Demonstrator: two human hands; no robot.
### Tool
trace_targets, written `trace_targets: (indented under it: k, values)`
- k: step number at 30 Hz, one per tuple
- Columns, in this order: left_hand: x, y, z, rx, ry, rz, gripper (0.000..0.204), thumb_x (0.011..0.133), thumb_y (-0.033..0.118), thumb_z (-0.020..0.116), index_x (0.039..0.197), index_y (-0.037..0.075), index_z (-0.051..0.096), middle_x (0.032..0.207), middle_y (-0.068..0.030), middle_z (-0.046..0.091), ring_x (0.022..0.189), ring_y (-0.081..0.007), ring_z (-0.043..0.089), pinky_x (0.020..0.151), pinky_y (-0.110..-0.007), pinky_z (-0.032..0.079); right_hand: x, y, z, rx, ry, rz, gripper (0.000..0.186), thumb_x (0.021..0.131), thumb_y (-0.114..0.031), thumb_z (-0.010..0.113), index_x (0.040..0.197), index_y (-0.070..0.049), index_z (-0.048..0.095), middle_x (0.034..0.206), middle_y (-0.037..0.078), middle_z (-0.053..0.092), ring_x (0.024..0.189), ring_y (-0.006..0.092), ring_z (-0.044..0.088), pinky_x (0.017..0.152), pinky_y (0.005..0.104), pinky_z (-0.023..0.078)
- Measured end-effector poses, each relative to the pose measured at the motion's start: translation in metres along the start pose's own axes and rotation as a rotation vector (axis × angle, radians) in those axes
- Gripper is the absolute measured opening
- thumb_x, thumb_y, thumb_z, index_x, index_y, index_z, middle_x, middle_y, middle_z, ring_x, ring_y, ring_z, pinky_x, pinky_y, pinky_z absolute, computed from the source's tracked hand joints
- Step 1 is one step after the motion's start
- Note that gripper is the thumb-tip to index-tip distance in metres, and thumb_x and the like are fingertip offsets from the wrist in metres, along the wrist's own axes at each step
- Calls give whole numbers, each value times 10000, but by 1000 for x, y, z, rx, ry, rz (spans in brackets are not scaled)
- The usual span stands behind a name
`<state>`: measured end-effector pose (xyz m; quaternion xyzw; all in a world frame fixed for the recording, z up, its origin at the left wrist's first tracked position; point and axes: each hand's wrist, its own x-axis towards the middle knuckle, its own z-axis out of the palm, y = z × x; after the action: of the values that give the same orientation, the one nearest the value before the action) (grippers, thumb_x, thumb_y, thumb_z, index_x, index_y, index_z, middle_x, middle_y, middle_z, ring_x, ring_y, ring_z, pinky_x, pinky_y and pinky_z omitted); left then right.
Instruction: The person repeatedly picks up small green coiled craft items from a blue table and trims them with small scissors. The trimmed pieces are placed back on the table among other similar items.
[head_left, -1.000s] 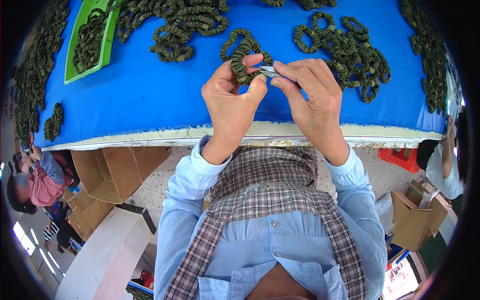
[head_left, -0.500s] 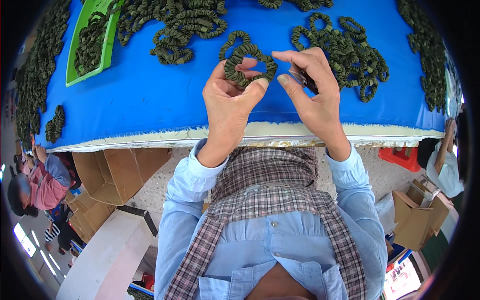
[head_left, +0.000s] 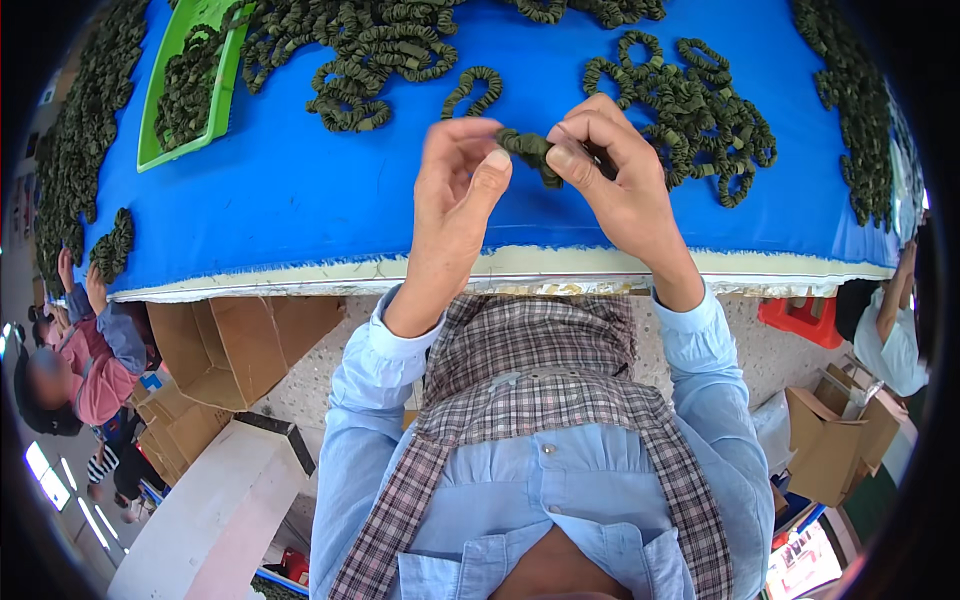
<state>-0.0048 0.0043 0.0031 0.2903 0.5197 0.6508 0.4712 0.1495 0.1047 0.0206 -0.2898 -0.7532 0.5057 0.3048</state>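
A dark green fabric scrunchie is bunched up between my hands, above the blue-covered table. My right hand pinches its right end between thumb and fingers. A small dark tool, mostly hidden now, sits inside the right palm; the earlier frame shows it with a metal blade. My left hand is beside the scrunchie's left end, thumb and fingers apart, the fingertips slightly smeared by motion. Just beyond lies a single loose scrunchie. A heap of scrunchies lies close to the right hand.
At the far left stands a green tray holding scrunchies. More scrunchies are piled at the back, and others line both table sides. Cardboard boxes and a red stool are below the table edge. A co-worker in pink sits at left.
The scrunchie, an open ring around the left fingers before, is now bunched and pinched by my right hand. The left fingers have come off it. The co-worker's hands at left have risen.
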Motion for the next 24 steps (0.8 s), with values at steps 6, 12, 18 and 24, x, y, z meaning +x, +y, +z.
trace_targets:
  k: [6,12,18,24]
  values:
    - [3,-3,-12,6,-110,-86,272,999,237,615,1129,-1,607,1029,-34,640,959,-109,572,835,-252,444,-1,3,2,174,-72,198,263,980,-227,623,944,33,637,866,17,478,766,101,435,677,267,364]
    - [3,1,-8,-130,-146,-79,238,982,197,630,1118,3,611,1013,-35,650,928,-98,587,829,-255,458,-1,2,1,222,-96,272,281,985,-251,619,956,28,637,852,2,448,756,88,408,670,265,351]
    - [4,3,-5,-71,-59,-59,111,937,70,637,1015,-9,637,861,22,598,762,-37,516,666,-198,419,-4,-5,10,4,116,8,126,881,-104,716,943,-5,668,809,-5,492,670,79,442,574,247,361]
    - [-1,3,8,-17,14,-23,84,919,26,646,993,-12,635,875,13,614,772,-46,549,664,-210,452,-2,2,22,-316,280,-449,259,708,66,758,933,-34,679,790,45,572,614,123,575,487,268,461]
